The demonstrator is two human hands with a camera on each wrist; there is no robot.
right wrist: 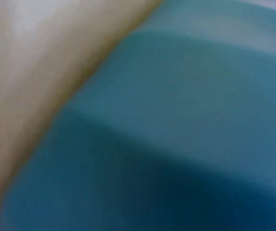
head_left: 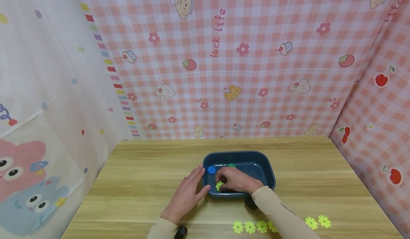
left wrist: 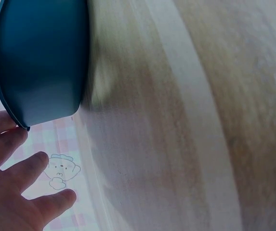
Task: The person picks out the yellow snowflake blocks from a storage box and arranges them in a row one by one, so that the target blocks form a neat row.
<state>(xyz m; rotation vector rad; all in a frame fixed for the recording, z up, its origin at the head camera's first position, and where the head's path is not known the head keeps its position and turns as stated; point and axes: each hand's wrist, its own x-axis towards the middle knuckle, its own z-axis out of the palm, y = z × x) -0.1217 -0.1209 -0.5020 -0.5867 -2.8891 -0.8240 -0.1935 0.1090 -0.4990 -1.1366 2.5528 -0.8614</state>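
Note:
A dark blue rectangular basin point(head_left: 256, 156) stands on the wooden table. My right hand point(head_left: 235, 179) reaches down inside it, fingers curled, pinching a yellow-green notched plastic disc point(head_left: 219, 186) near the basin's left front. A blue notched disc point(head_left: 211, 170) lies at the left end of the basin, and a green one point(head_left: 231, 166) shows partly behind my right hand. With fingers extended, my left hand point(head_left: 185, 195) rests against the basin's left rim; the left wrist view shows its fingertips point(left wrist: 19, 134) at the rim. The right wrist view is blurred, filled by skin and blue basin wall.
Along the table's front, several yellow-green discs point(head_left: 250, 227) lie in a row, partly covered by my right forearm. Two more discs point(head_left: 311, 223) lie right of that forearm. A checked pink cloth point(head_left: 243, 71) hangs behind the table, with cloth on both sides.

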